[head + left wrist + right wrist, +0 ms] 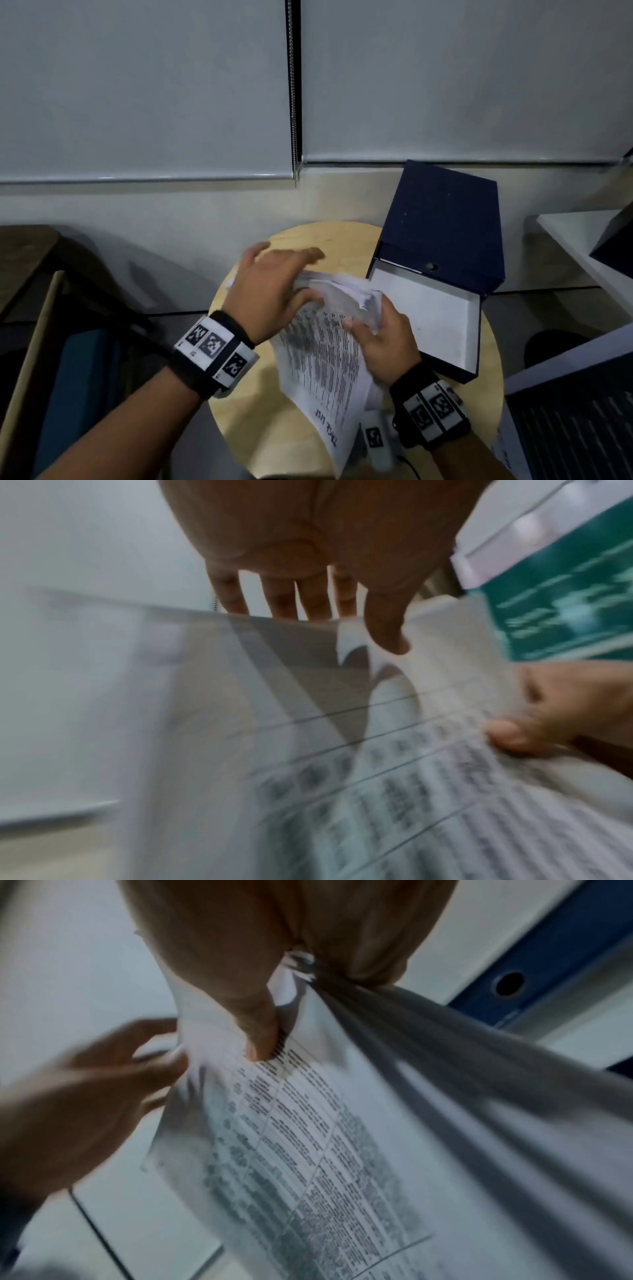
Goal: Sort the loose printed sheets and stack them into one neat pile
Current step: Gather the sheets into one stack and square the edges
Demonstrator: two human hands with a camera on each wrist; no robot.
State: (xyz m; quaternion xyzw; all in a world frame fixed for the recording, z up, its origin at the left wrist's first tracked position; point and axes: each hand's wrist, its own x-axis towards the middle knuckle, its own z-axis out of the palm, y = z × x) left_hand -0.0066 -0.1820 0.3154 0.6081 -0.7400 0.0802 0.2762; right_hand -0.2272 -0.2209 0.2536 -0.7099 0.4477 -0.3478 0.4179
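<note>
A thick bundle of printed sheets (pixel 322 359) (pixel 411 791) (pixel 308 1150) is held tilted above the round wooden table (pixel 260 428), its top page showing a table of text. My right hand (pixel 380 335) (pixel 260 1010) grips the bundle's far right end, thumb pressed on the top page. My left hand (pixel 274 274) (pixel 325 601) is at the bundle's far edge with fingers straight behind the sheets and the thumb touching the front page. Both wrist views are blurred by motion.
An open dark blue box file (pixel 442 222) with a white inside lies on the table's right side, close to the sheets. A small white tagged device (pixel 375 442) lies near my right wrist. A keyboard-like panel (pixel 575 428) is at lower right, a slanted board (pixel 30 359) at left.
</note>
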